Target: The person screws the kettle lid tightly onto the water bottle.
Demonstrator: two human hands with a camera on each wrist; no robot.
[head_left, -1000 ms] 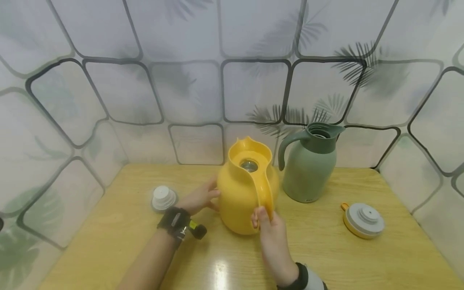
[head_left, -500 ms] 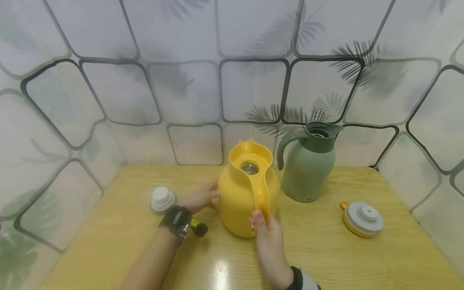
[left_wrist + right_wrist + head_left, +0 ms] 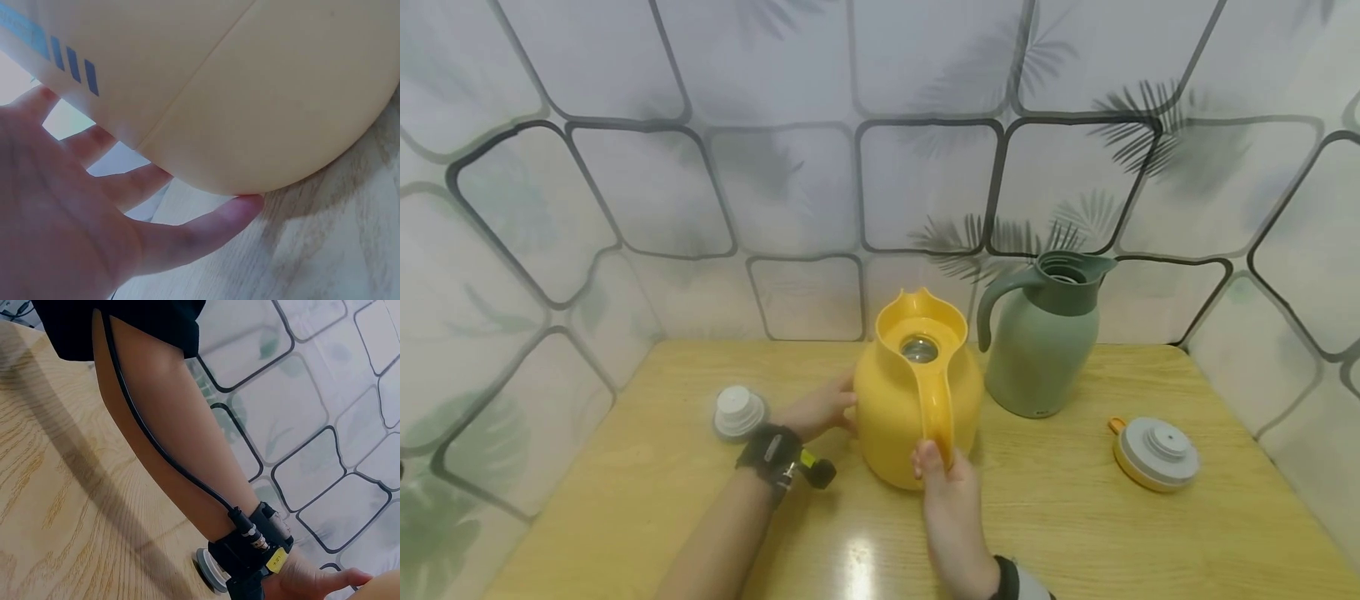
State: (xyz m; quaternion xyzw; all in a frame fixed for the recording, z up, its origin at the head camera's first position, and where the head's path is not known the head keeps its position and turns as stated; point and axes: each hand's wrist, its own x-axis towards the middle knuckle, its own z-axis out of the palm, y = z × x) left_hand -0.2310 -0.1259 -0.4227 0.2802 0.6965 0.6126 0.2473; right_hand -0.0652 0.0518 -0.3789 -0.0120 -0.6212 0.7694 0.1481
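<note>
A yellow vacuum jug (image 3: pixel 887 408) stands uncapped in the middle of the table, its round mouth showing. My right hand (image 3: pixel 951 508) grips the lower end of its handle (image 3: pixel 936 408), thumb on top. On the jug's left side rests my left hand (image 3: pixel 820 412). The left wrist view shows the left hand (image 3: pixel 81 194) with spread, nearly straight fingers; their tips touch the jug's wall (image 3: pixel 250 100) near its base. In the right wrist view the left forearm reaches to the jug, and the right hand is out of sight.
A green vacuum jug (image 3: pixel 1041 358), also uncapped, stands close behind on the right. A white stopper (image 3: pixel 739 412) lies left of my left wrist. At the right lies a yellow-and-grey lid (image 3: pixel 1156 454). Patterned sheeting (image 3: pixel 805 192) encloses the table's back and sides.
The yellow jug has turned slightly, its handle end swinging left and toward me. My right hand has moved with it. The left hand stays on the jug's side.
</note>
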